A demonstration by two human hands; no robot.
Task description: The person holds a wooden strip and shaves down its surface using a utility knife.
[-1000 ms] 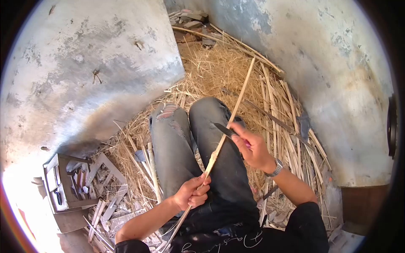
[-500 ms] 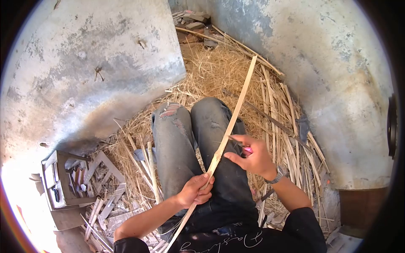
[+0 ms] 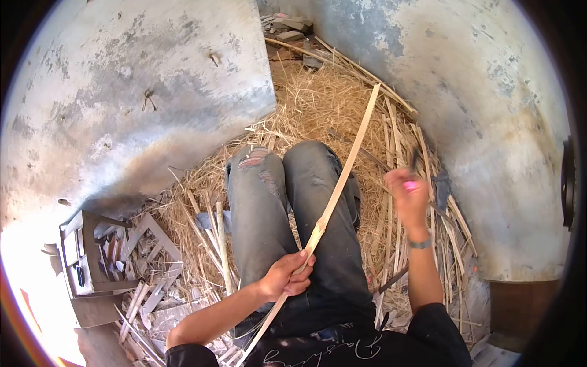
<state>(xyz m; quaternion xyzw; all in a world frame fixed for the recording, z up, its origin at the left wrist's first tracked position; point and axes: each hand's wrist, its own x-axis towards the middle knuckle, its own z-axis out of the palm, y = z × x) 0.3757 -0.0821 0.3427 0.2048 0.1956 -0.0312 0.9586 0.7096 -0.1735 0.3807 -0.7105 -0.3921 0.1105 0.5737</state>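
Note:
A long, pale split bamboo strip [image 3: 348, 165] lies slantwise over my thighs, with a knot [image 3: 320, 226] near its middle. My left hand [image 3: 287, 275] is closed round the strip just below that knot. Off to the right, raised and apart from the strip, is my right hand [image 3: 408, 194]. It is closed on what looks like a small knife [image 3: 415, 160], its dark blade pointing up and blurred by motion. Something pink shows within the fingers of that hand.
Dry shavings [image 3: 318, 104] cover the floor ahead of my knees. Several split strips [image 3: 391, 232] lie along the right wall [image 3: 489, 134]. At left, a worn box-like frame [image 3: 98, 284] stands among scraps. A pale wall [image 3: 183, 73] rises at front left.
My right hand has swung up and right, away from the bamboo strip, with the knife in it. My left hand keeps its hold below the knot. The view has shifted slightly.

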